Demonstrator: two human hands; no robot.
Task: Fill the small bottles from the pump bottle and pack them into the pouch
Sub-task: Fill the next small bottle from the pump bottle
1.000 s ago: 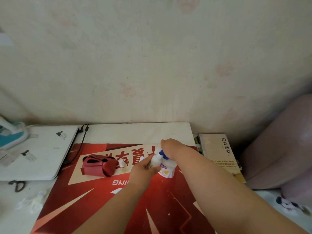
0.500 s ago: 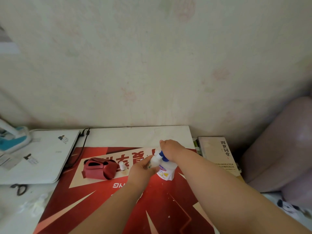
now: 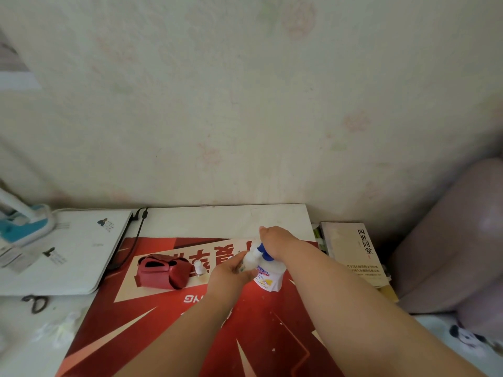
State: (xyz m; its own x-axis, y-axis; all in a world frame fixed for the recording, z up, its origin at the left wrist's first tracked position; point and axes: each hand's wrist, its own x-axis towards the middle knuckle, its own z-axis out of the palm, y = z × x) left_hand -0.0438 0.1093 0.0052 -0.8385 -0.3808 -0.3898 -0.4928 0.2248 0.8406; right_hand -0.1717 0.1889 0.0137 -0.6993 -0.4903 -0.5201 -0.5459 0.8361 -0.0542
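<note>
Our right hand [image 3: 275,240] is pressed closed over the blue-collared white plastic pump bottle [image 3: 268,277] at mat centre; our left hand [image 3: 227,276] clamps a small white bottle [image 3: 249,262] under its spout. If that mouth drifts, we risk spilling toward the red pouch [image 3: 162,271] left.

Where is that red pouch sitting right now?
The red pouch lies on the red mat, left of both hands in the head view. A small bottle stands just at its right, and a white laptop lies farther left.
</note>
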